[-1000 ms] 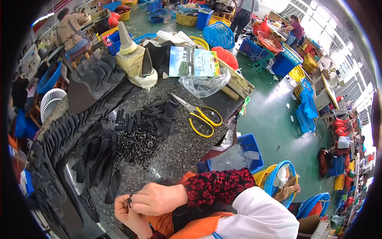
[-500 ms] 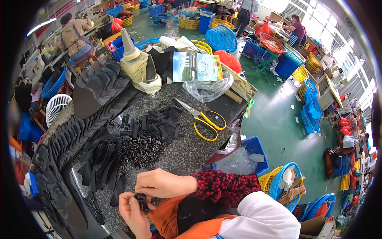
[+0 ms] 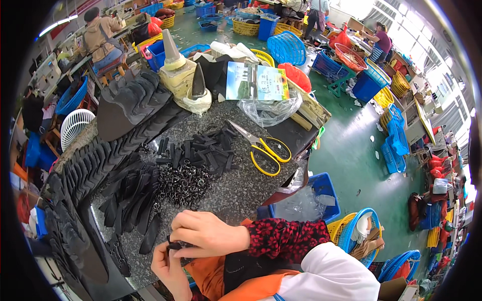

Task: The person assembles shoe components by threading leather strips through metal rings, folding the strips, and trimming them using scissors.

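At the table's near edge my left hand [image 3: 169,268] and my right hand [image 3: 207,235] meet, both closed on a small black strap piece [image 3: 174,246]. Fingers hide most of it. Just beyond them lies a heap of small dark metal rings [image 3: 183,184], with short black strips [image 3: 208,153] piled behind it. Long black straps [image 3: 131,193] fan out to the left of the rings. Yellow-handled scissors [image 3: 263,149] rest with blades apart on the right of the speckled tabletop [image 3: 228,195].
Overlapping dark cut pieces [image 3: 90,170] line the table's left side. At the back stand a grey cone [image 3: 170,47] on a wrapped base, a printed packet [image 3: 256,83] and a clear plastic bag [image 3: 266,113]. A blue bin [image 3: 324,188] sits beside the table's right edge.
My right hand's fingers have shifted over the black strap piece, which is more covered now. My left hand stays against it. The whole view has moved slightly.
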A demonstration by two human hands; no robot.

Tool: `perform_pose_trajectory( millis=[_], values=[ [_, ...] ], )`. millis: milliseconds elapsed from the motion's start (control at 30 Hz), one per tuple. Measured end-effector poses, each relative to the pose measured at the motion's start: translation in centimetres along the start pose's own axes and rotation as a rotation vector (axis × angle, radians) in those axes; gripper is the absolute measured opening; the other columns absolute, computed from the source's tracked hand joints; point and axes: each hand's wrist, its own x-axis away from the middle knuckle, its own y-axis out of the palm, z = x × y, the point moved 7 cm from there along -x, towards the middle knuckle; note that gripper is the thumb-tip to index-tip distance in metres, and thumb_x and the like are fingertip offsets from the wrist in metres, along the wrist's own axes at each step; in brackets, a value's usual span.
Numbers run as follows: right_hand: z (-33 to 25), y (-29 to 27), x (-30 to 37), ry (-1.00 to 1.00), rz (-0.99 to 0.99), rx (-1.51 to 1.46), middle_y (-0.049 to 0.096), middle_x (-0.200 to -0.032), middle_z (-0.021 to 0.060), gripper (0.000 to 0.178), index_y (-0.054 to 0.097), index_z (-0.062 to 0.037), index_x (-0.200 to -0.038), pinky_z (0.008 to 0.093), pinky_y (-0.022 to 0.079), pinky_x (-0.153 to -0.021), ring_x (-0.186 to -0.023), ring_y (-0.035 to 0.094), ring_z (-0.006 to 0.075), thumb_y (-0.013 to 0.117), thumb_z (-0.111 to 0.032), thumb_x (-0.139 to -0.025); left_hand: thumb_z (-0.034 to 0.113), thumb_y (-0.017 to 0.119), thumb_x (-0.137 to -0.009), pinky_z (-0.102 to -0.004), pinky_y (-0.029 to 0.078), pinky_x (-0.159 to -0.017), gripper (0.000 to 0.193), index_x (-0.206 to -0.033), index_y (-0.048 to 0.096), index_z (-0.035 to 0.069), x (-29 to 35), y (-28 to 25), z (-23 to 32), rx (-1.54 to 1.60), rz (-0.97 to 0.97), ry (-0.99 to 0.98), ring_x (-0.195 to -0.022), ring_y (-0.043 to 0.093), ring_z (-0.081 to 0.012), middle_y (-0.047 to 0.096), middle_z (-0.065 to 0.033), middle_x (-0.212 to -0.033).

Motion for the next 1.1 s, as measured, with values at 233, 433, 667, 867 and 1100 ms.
perform_pose_trajectory(
  millis=[233,433,667,867,1100],
  values=[
    [1.6,1.8,1.7,0.135,-0.01,0.03,0.057,-0.085,0.0091,0.015,0.062,-0.0024,-0.086,0.036,0.051,-0.065,-0.077,0.059,0.0279,0.072,-0.007,-0.077,-0.004,0.056,-0.087,-0.032,0.047,-0.068,0.01,-0.094,0.061,-0.002,0.4,1.3,2.6,-0.369,-0.113,0.281,-0.072,0.06,-0.0227,0.063,-0.0125,-0.08],
    [3.2,3.9,3.6,0.482,-0.167,-0.267,0.059,-0.082,0.008,0.014,0.062,0.0005,-0.091,0.0344,0.05,-0.066,-0.073,0.06,0.0235,0.066,-0.012,-0.088,-0.001,0.056,-0.089,-0.0275,0.047,-0.068,0.008,-0.094,0.062,-0.003,0.6,0.6,1.1,-0.415,-0.185,0.277,-0.071,0.061,-0.0159,0.064,-0.0082,-0.078],
    [6.9,-0.3,3.6,0.329,-0.195,0.114,0.062,-0.082,0.0094,0.016,0.065,-0.0045,-0.095,0.0378,0.048,-0.07,-0.079,0.061,0.0243,0.069,-0.015,-0.083,-0.001,0.062,-0.082,-0.0308,0.045,-0.071,0.011,-0.093,0.065,-0.003,0.6,2.3,2.5,-0.462,-0.423,0.374,-0.073,0.058,-0.0223,0.062,-0.0102,-0.076],
    [15.1,-14.7,-0.1,0.445,0.281,0.964,0.061,-0.096,0.0191,0.03,0.063,-0.0042,-0.109,0.0426,0.049,-0.079,-0.091,0.06,0.0357,0.067,-0.019,-0.083,-0.001,0.061,-0.09,-0.0216,0.045,-0.068,0.038,-0.127,0.05,0.002,0.6,-4.0,-2.0,-0.014,-0.106,-0.064,-0.072,0.053,-0.0083,0.057,-0.0014,-0.081],
    [22.1,-17.2,0.6,0.564,-0.01,0.756,0.066,-0.099,0.0167,0.029,0.065,-0.0045,-0.108,0.0363,0.049,-0.082,-0.091,0.064,0.0265,0.069,-0.022,-0.086,-0.001,0.071,-0.08,-0.0278,0.047,-0.076,0.048,-0.124,0.053,0.007,0.3,-5.0,-1.0,-0.351,0.03,0.11,-0.084,0.058,-0.0144,0.06,-0.0072,-0.091]
  ],
)
